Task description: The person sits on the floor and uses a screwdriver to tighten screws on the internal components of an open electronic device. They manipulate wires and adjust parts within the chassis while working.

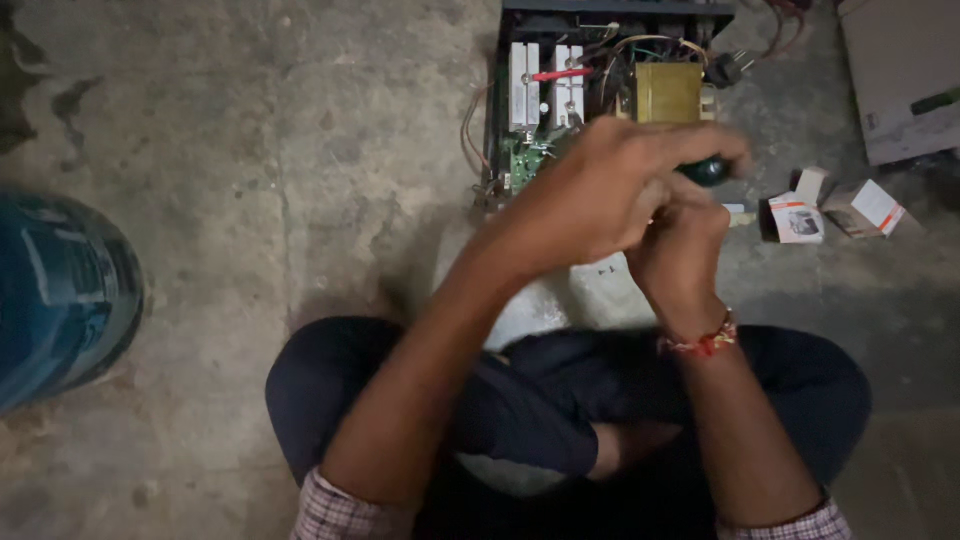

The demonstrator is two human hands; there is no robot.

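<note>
Both hands (640,205) grip a rounded dark handle (708,170) above rough concrete (300,150).

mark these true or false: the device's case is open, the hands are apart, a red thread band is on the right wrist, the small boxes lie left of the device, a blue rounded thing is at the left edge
1. The device has its case open: true, circuit board and wiring show.
2. The hands are apart: false, the left hand and right hand are together, around a dark green thing.
3. A red thread band is on the right wrist: true.
4. The small boxes lie left of the device: false, they lie to its right.
5. A blue rounded thing is at the left edge: true.
</note>
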